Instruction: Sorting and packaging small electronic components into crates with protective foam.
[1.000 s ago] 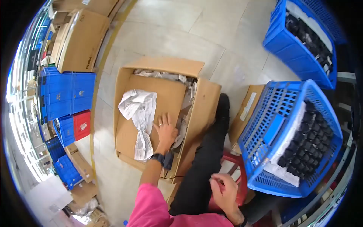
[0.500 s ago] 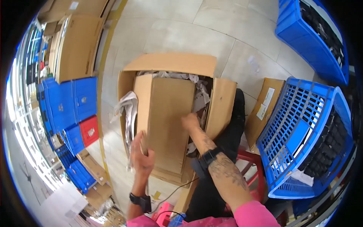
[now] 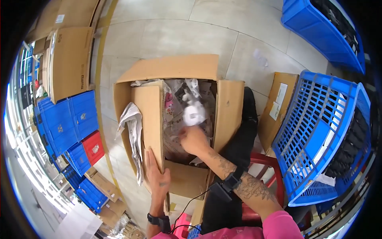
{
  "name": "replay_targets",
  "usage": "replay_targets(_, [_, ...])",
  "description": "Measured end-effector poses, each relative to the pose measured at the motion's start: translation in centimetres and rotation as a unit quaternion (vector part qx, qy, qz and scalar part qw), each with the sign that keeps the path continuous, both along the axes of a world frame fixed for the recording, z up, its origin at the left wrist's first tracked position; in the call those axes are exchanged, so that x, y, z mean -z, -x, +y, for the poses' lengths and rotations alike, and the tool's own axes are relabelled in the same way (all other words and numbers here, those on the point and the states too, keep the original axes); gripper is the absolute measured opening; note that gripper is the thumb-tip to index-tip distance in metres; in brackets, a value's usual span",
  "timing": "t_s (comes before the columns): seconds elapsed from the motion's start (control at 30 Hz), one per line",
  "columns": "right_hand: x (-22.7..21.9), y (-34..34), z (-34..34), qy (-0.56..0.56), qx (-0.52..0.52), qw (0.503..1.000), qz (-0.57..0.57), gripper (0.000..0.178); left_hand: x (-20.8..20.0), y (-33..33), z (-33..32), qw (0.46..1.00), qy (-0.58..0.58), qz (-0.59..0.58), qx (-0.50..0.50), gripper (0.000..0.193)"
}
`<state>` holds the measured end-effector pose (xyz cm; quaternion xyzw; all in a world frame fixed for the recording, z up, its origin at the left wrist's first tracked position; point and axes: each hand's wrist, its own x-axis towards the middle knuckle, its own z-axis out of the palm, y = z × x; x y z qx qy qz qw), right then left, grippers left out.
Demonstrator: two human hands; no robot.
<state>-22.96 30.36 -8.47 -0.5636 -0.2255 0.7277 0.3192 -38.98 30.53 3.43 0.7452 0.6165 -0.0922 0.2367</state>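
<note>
A large open cardboard box [image 3: 229,115] stands on the floor in front of me. A cardboard panel [image 3: 147,107] is tilted up along its left side. My left hand [image 3: 157,175] grips the near end of this panel, thumb on the right face and fingers on the left. Inside the box lies printed and crumpled wrapping paper [image 3: 171,119]. My right hand [image 3: 194,140] is curled over the contents, against a blurred wad of crumpled white paper [image 3: 194,114]; its fingertips are partly hidden. Crumpled paper [image 3: 134,127] hangs over the left wall.
At the right stand a blue perforated basket [image 3: 306,119] holding black items, a blue crate [image 3: 322,36] and a flat carton [image 3: 278,99]. Blue bins [image 3: 67,115], a red bin [image 3: 93,148] and cartons [image 3: 71,63] line the left. A red stool [image 3: 274,169] is beside my leg.
The panel that covered the box has been tilted up to the left, uncovering the paper inside. My right hand has moved off it onto the white paper; my left hand still holds the cardboard.
</note>
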Motion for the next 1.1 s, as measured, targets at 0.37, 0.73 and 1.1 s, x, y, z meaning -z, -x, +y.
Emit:
replay_targets(0.37, [5.3,-0.4,2.6,0.017,0.114,0.888,-0.446,0.046,-2.1,4.0,2.8,0.984,0.034,-0.143,-0.103,0.078])
replay_targets(0.73, [7.5,4.1,6.8,-0.145,-0.213,0.910,-0.324,0.016,-3.5,4.1,3.7,0.962,0.062,-0.185,-0.192,0.081])
replay_targets(1.1, [22.0,0.3,-9.6,-0.304,-0.390,0.832,-0.251,0.026,-3.6,1.9,4.0,0.972,0.061,-0.140,-0.178,0.080])
